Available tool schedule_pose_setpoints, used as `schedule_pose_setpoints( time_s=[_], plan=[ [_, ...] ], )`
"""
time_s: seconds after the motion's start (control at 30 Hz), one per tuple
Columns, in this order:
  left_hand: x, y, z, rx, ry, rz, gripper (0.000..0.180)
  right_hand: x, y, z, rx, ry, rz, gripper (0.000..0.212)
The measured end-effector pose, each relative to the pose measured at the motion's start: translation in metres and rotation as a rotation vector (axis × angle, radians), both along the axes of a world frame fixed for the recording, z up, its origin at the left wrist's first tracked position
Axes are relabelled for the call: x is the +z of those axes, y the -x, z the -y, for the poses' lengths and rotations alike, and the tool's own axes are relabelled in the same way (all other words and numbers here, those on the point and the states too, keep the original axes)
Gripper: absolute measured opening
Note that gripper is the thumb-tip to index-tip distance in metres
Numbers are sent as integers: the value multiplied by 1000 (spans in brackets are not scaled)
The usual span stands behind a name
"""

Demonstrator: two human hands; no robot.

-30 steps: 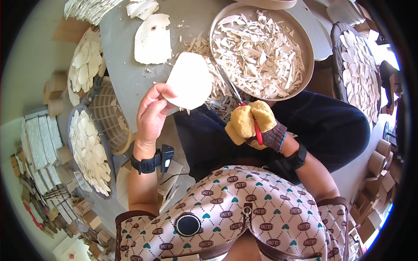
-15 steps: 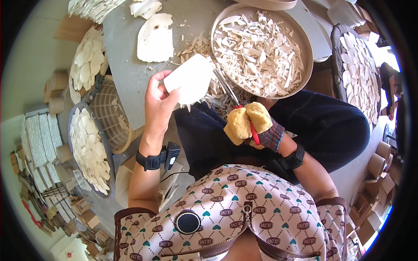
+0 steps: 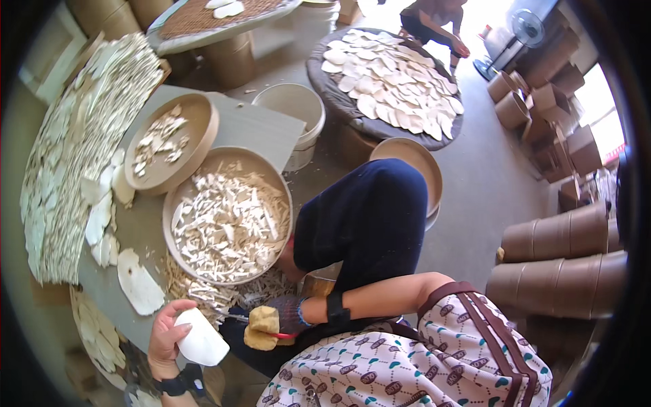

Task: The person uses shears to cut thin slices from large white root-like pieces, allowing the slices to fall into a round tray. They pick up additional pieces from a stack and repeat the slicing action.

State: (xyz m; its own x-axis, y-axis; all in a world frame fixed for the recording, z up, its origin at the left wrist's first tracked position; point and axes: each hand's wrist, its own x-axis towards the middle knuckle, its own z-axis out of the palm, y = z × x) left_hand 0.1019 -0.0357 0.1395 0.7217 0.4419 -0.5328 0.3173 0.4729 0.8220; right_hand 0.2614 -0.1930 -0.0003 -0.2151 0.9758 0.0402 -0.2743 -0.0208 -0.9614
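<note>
My left hand (image 3: 165,334) pinches a flat white piece (image 3: 202,339) with rounded corners between thumb and fingers. In a grey knitted glove, my right hand (image 3: 291,313) is wrapped round red-handled scissors (image 3: 286,335). Yellow sponge padding (image 3: 262,327) covers much of the handles and hides some fingers. The metal blades point left, toward the white piece, apart from it as far as I can see. Pale offcuts (image 3: 203,290) are heaped beyond the blades. A larger untrimmed white piece (image 3: 140,281) lies on the grey table just past my left hand.
A round tray (image 3: 288,224) full of white scraps stands on the grey table (image 3: 261,129), with a second tray (image 3: 211,129) leaning over it. Stacked white sheets (image 3: 74,169) line the left. Beyond are a bucket (image 3: 308,142), a covered round rack (image 3: 325,88) of white pieces, and a crouching person (image 3: 437,24).
The view has swung to the right, so the hands now appear lower and further left. The left hand still holds the white piece, now tilted differently, and the right still grips the scissors.
</note>
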Motion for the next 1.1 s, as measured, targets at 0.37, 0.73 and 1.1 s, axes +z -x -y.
schedule_pose_setpoints(
  time_s=[0.37,0.73,1.1],
  plan=[
    [50,-176,41,-432,-430,699,69,3,-12,5,224,-102,389,25],
    [-105,74,-61,552,-787,-312,31,-39,-25,13,406,233,212,30],
    [-141,127,-109,798,-802,-860,56,3,-6,-18,443,-362,817,31]
  ],
)
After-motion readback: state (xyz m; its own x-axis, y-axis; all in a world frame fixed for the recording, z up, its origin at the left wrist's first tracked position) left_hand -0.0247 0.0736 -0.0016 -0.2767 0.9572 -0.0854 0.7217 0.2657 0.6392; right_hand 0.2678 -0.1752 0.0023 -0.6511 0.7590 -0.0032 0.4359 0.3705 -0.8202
